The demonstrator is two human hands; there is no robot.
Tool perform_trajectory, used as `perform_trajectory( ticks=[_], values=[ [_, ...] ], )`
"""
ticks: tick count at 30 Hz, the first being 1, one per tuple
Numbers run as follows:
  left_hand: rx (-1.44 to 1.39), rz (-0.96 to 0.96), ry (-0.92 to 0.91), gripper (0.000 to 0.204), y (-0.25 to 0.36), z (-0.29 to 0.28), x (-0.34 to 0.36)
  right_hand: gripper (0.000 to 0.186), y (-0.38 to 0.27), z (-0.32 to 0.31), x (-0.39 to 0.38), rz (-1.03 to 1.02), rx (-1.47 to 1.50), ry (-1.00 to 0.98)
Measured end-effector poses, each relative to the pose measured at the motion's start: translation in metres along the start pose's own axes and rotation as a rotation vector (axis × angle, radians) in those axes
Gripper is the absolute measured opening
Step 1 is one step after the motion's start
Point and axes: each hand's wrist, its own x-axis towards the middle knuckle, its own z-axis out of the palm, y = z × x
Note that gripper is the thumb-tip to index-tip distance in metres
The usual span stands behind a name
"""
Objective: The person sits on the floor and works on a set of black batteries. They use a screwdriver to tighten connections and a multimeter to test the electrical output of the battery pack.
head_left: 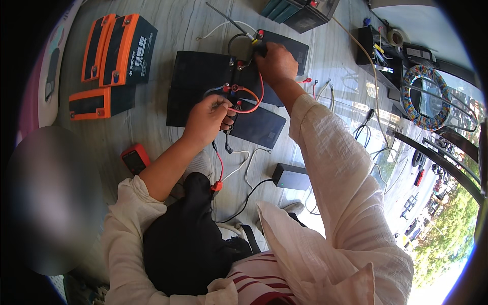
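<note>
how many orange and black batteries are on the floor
3, all at upper left: two upright side by side, one lying below them. Others may be hidden outside the view.

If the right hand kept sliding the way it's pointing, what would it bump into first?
The right hand points up the picture, away from the person. It already rests on the black battery; past that battery's far edge, probably the dark battery block beyond, though depth is hard to judge.

batteries (pixel 223 94) on floor, centre | left hand (pixel 206 119) on near one, right hand (pixel 274 63) on far one | stacked batteries (pixel 119 51) far left | meter (pixel 134 158) near left | charger (pixel 291 177) near right
</note>
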Motion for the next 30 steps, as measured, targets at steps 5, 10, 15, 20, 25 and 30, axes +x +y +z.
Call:
perform_trajectory(
  ticks=[5,10,15,20,25,30],
  values=[
    [0.001,-0.003,-0.010,0.015,0.000,0.001,0.000,0.025,0.009,0.000,0.002,-0.110,0.056,0.007],
    [-0.001,-0.017,-0.004,0.015,-0.001,0.003,0.001,0.025,0.005,0.000,0.002,-0.004,0.076,-0.014],
    [-0.004,-0.008,-0.014,0.015,-0.004,0.003,0.001,0.027,0.003,-0.007,0.002,-0.015,0.018,-0.064],
    [0.009,-0.008,-0.011,0.015,-0.006,0.004,0.002,0.028,0.008,-0.008,0.001,-0.076,0.114,0.007],
    [0.063,0.099,-0.086,0.016,-0.005,0.010,-0.003,0.031,0.026,-0.023,0.005,-0.010,0.255,0.168],
    [0.103,0.138,-0.324,0.016,0.004,0.025,-0.019,0.029,0.072,-0.064,0.003,-0.046,0.349,0.328]
  ],
)
